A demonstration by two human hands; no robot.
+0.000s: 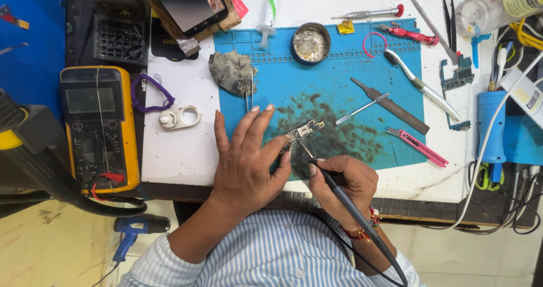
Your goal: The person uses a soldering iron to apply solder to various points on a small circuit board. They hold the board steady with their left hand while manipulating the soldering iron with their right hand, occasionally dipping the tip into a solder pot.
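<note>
Circuit board: your one small board (pixel 304 131) lies on the blue mat (pixel 339 77), at one o'clock from your left hand (pixel 246 162).
Left hand: your thumb and forefinger pinch the board's near end, other fingers spread.
Right hand: your right hand (pixel 342 182) is closed around one soldering iron (pixel 334 188), tip touching the board's lower edge, at eleven o'clock from the fist.
Count: one yellow multimeter (pixel 100 125) at nine o'clock, one round tin (pixel 310 42) at twelve, two red-handled screwdrivers (pixel 410 34).
</note>
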